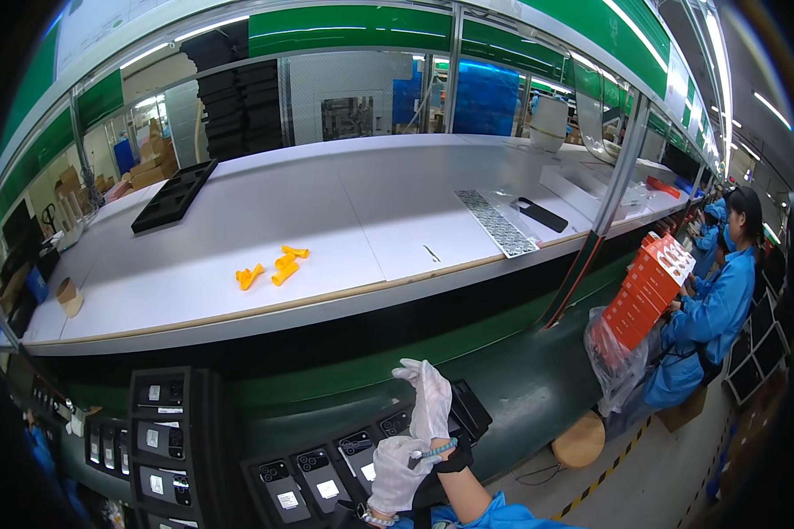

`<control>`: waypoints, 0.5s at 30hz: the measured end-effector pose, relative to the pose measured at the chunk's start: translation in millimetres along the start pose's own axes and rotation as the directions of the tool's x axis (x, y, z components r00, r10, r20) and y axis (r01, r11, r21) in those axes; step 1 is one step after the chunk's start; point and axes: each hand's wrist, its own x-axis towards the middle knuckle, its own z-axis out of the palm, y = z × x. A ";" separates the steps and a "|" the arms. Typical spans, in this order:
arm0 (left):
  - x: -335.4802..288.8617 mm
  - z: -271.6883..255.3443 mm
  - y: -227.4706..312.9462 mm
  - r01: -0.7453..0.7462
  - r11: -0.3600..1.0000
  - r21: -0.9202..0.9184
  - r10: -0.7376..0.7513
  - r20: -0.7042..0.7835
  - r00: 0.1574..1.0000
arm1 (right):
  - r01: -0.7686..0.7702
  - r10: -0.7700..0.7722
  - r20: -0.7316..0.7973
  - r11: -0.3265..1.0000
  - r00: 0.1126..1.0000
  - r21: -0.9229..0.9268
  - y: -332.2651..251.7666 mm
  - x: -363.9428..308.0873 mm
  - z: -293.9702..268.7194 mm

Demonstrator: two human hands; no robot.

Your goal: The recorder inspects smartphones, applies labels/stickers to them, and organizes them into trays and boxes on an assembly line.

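Both my hands wear white gloves and meet above a black foam tray [254,467] of dark phones. My right hand [430,397] is raised with its fingers stretched out and nothing in them. At its wrist, my left hand [397,472] is closed, its fingers pinching by the glove cuff [432,436] next to a blue-green beaded bracelet [441,448]. Phones with white labels, such as the leftmost phone [282,489], lie camera side up in the tray. Dark flat pieces [470,413] sit just right of my right hand, partly hidden by it.
Left stands a stack of black trays [205,432] with more phones. The white shelf [344,229] ahead bears yellow pieces [282,269], a silver label sheet [494,220], a black phone-shaped piece [543,214] and an empty black tray [175,196]. Right, a blue-clad person [723,291] stands by orange boxes [640,295].
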 end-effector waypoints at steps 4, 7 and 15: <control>6.6 -17.6 6.3 -0.156 0.983 -0.099 0.168 0.117 0.979 | -0.061 0.063 0.021 0.993 0.998 -0.099 2.8 1.9 -4.1; -5.5 -27.0 1.4 0.333 0.810 -0.483 -0.224 0.269 0.937 | 0.007 0.012 0.067 0.963 0.998 -0.270 4.5 -1.8 -6.3; 12.6 -12.8 -32.9 0.245 0.926 -0.286 -0.201 0.176 0.964 | 0.087 0.002 0.198 0.893 0.980 -0.441 22.5 -20.5 -10.8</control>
